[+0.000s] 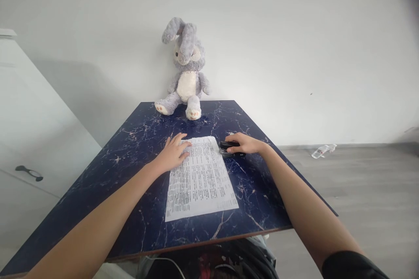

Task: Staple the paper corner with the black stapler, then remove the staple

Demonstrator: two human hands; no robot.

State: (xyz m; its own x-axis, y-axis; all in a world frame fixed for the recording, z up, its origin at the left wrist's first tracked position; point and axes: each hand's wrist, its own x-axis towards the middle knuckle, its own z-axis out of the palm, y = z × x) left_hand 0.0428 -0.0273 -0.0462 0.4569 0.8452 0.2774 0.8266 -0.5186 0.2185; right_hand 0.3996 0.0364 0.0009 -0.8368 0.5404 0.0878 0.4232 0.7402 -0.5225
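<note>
A printed sheet of paper (200, 178) lies flat in the middle of the dark blue marbled table (131, 148). My left hand (174, 152) rests open with its fingers flat on the sheet's upper left corner. My right hand (246, 143) is closed over a black stapler (229, 148) at the sheet's upper right corner. The stapler's front touches the paper's edge.
A grey plush rabbit (186, 69) sits at the table's far edge against the white wall. A white cabinet with a dark handle (29, 172) stands at the left. An empty plastic bottle (322, 151) lies on the grey floor at the right.
</note>
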